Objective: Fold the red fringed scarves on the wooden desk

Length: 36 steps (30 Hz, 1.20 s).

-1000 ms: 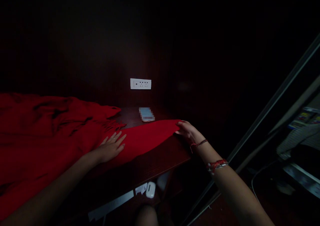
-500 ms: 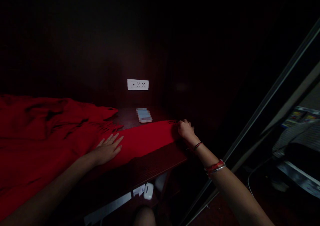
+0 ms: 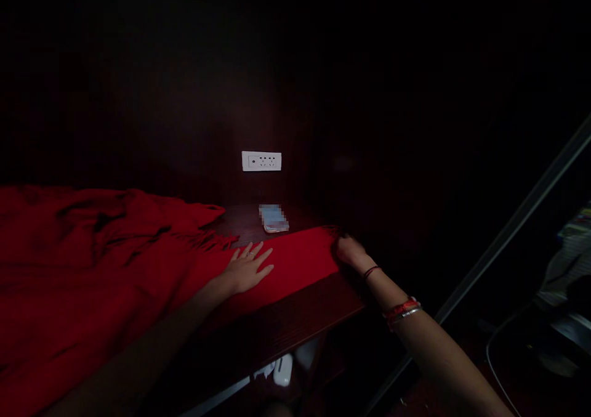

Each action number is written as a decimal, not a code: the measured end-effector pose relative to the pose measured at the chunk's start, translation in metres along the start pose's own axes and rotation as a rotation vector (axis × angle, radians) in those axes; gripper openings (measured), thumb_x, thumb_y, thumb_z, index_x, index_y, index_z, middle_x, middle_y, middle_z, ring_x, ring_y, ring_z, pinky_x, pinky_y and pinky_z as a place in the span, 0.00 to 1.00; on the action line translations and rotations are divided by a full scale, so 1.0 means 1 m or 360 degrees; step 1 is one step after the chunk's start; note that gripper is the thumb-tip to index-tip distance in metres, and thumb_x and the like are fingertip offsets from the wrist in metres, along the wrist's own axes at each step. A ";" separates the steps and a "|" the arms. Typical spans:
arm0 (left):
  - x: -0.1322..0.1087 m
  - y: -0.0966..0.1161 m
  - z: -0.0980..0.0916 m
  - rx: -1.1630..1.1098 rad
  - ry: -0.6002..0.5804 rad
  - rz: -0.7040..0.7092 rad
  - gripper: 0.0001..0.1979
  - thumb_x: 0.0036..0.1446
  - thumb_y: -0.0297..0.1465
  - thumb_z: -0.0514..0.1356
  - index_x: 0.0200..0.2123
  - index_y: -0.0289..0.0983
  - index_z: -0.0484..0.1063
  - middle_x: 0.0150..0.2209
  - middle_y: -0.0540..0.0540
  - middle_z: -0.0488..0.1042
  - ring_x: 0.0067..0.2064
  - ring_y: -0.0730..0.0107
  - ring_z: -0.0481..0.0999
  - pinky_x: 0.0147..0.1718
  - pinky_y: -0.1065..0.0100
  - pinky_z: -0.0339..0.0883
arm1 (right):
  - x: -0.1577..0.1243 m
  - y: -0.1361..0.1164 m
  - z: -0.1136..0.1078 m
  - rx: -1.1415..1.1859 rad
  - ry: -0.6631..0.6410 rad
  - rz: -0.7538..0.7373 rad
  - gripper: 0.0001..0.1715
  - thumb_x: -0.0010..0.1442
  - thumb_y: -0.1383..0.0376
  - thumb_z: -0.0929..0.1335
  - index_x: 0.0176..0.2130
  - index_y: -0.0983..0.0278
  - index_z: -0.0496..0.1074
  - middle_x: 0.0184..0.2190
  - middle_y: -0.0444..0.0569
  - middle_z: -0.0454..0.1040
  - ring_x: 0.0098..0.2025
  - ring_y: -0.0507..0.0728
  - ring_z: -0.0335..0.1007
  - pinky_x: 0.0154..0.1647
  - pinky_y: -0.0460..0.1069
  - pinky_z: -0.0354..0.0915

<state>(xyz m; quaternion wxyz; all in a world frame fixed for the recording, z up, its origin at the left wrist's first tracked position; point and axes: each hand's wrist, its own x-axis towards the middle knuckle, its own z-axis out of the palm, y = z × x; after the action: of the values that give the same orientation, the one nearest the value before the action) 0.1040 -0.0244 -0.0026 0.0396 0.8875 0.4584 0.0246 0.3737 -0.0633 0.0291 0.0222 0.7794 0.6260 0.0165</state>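
red cloth: the red cloth [image 3: 300, 260] lies on the dark wood table [image 3: 307, 315]. a flat strip of it runs along the table toward the right end, between the two hands and under the left one. the strip stops short of the front edge, so bare wood shows there.
red heap: on the left side of the table the red heap [image 3: 92, 251] is all bumps and folds, with a stringy fringe [image 3: 221, 239]. i cannot tell if heap and strip are one piece.
left hand: the left hand [image 3: 247, 272] is open and flat on top of the strip, fingers spread, not gripping. it wears a ring [image 3: 250, 254].
right hand: the right hand [image 3: 351, 251] is at the strip's right end, fingers curled. it is dark and blurry, so i cannot tell if it pinches the cloth. the arm wears red and silver bands [image 3: 401, 310].
phone: the phone [image 3: 274, 218] lies behind the strip, near the back edge of the table, its screen blurred out.
wall: a white socket [image 3: 261, 161] is above the phone.
under the table: a small white case [image 3: 282, 371] sits beside some white paper [image 3: 265, 372].
in the way: the left arm covers some cloth and part of the front edge.
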 end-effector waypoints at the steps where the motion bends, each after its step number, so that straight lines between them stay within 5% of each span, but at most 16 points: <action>1: 0.000 -0.002 0.002 -0.0001 -0.0003 0.0007 0.28 0.53 0.48 0.38 0.56 0.47 0.43 0.58 0.46 0.40 0.58 0.54 0.38 0.50 0.51 0.38 | 0.003 -0.002 -0.003 -0.0005 0.0044 0.0015 0.23 0.57 0.70 0.50 0.48 0.74 0.61 0.47 0.67 0.59 0.50 0.65 0.54 0.46 0.58 0.51; 4: -0.001 -0.005 0.001 0.0003 -0.0009 0.0010 0.28 0.53 0.48 0.37 0.56 0.46 0.42 0.58 0.45 0.39 0.58 0.53 0.38 0.50 0.51 0.38 | 0.020 -0.016 -0.008 0.0050 0.0219 -0.0147 0.23 0.57 0.70 0.51 0.50 0.70 0.59 0.52 0.60 0.55 0.53 0.60 0.49 0.50 0.52 0.48; 8: -0.005 -0.010 -0.005 0.0004 -0.0072 0.0020 0.28 0.53 0.48 0.38 0.56 0.46 0.41 0.59 0.46 0.38 0.57 0.53 0.37 0.50 0.52 0.38 | 0.046 -0.029 0.005 0.0183 0.0048 -0.0530 0.27 0.58 0.57 0.51 0.55 0.63 0.51 0.56 0.51 0.49 0.56 0.58 0.43 0.53 0.52 0.45; 12: -0.014 -0.021 -0.005 0.0040 -0.0043 0.0030 0.27 0.54 0.47 0.39 0.56 0.46 0.43 0.58 0.46 0.40 0.58 0.54 0.38 0.51 0.53 0.38 | 0.056 -0.012 0.022 0.0127 0.0024 -0.0273 0.29 0.58 0.53 0.48 0.56 0.59 0.47 0.57 0.49 0.45 0.57 0.62 0.40 0.51 0.59 0.44; 20: -0.021 -0.024 -0.004 0.0092 0.0015 0.0064 0.27 0.54 0.46 0.40 0.56 0.44 0.44 0.58 0.46 0.42 0.57 0.54 0.40 0.51 0.53 0.38 | 0.057 -0.001 0.007 0.0079 0.0272 -0.0275 0.22 0.57 0.69 0.54 0.52 0.66 0.56 0.51 0.55 0.57 0.52 0.56 0.53 0.48 0.47 0.52; 24: -0.023 -0.020 -0.009 0.0095 0.0007 0.0061 0.27 0.54 0.45 0.39 0.56 0.44 0.44 0.58 0.45 0.42 0.57 0.54 0.40 0.51 0.54 0.38 | 0.074 -0.001 -0.007 0.0035 0.0016 -0.0441 0.24 0.52 0.66 0.62 0.50 0.64 0.60 0.48 0.50 0.63 0.47 0.54 0.59 0.43 0.44 0.56; 29: -0.024 -0.021 -0.008 0.0079 0.0031 0.0070 0.27 0.54 0.45 0.40 0.56 0.44 0.45 0.58 0.45 0.44 0.57 0.54 0.41 0.51 0.53 0.39 | 0.090 0.005 -0.023 -0.0042 -0.0201 -0.0403 0.10 0.48 0.65 0.65 0.33 0.64 0.71 0.31 0.46 0.72 0.33 0.51 0.67 0.33 0.42 0.60; 36: -0.022 -0.022 -0.005 0.0107 0.0070 0.0098 0.26 0.55 0.44 0.40 0.56 0.43 0.46 0.58 0.45 0.45 0.57 0.53 0.42 0.51 0.53 0.39 | 0.078 0.004 -0.050 -0.0144 0.0230 -0.0245 0.17 0.56 0.70 0.56 0.43 0.68 0.64 0.43 0.58 0.63 0.45 0.58 0.60 0.42 0.48 0.56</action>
<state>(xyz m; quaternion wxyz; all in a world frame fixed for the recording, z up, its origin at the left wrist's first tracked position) 0.0730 -0.0297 0.0003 -0.0011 0.9012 0.4323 0.0298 0.3915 0.0123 0.0793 0.0133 0.7239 0.6826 0.0991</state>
